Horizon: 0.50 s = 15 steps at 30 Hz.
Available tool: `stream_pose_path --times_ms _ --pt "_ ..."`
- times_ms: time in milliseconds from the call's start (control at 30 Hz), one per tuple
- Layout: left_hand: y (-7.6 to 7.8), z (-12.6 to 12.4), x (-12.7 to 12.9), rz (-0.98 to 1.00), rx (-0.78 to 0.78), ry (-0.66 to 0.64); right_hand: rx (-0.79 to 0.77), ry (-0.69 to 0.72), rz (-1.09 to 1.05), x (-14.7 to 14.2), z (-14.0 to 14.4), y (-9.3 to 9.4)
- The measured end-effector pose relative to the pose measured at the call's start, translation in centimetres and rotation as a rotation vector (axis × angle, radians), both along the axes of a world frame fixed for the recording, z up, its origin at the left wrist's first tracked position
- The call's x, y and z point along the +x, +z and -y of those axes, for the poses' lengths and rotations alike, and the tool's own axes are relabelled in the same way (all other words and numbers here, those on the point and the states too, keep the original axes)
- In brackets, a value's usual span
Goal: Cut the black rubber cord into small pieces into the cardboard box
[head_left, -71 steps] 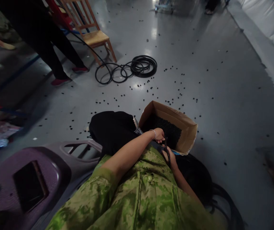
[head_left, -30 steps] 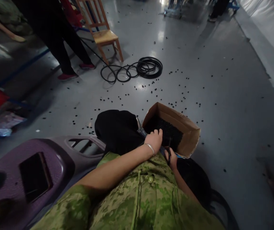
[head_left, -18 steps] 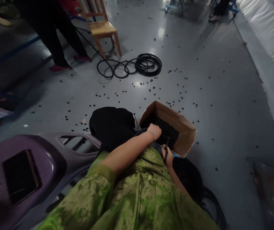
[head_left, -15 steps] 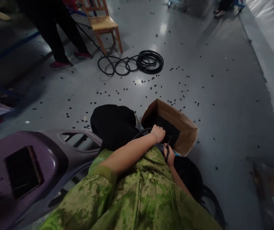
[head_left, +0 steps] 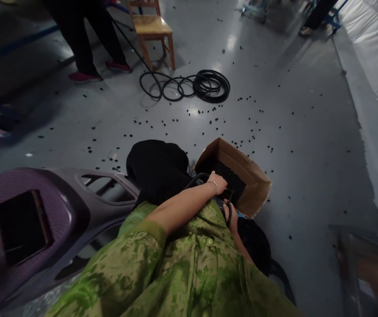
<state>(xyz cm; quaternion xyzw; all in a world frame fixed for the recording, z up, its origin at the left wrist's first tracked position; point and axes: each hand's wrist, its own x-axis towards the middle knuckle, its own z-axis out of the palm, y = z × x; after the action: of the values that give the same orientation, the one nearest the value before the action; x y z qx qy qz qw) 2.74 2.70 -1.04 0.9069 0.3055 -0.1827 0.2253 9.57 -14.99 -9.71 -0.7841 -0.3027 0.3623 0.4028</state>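
Cardboard box [head_left: 253, 185] sits on the floor [head_left: 307, 132] at the person's knee, part-filled with small black pieces [head_left: 230, 176]. Left hand [head_left: 218, 181] rests at the box's near edge, fingers curled over a black hose [head_left: 195, 178] that arcs back toward the lap; grip looks closed on it. Right hand [head_left: 229, 215] lies just below the box, closed around a thin dark tool [head_left: 229, 211]; type cannot be told. Same black pieces lie scattered across the floor. Coiled cable [head_left: 205, 86] lies well apart, near a wooden chair [head_left: 152, 31]. Another person's legs [head_left: 83, 39] stand beside the chair. Purple-grey plastic panel [head_left: 43, 211] lies at left.
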Motion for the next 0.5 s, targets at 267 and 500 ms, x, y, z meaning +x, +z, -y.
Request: stream_pose_path --times_ms 267,500 --pt "-0.08 -0.17 -0.11 0.003 0.064 0.017 0.013 0.019 -0.008 0.07 -0.29 -0.07" --pt "0.16 0.40 -0.13 -0.052 0.024 -0.035 -0.008 -0.012 -0.019 -0.14 -0.22 -0.15"
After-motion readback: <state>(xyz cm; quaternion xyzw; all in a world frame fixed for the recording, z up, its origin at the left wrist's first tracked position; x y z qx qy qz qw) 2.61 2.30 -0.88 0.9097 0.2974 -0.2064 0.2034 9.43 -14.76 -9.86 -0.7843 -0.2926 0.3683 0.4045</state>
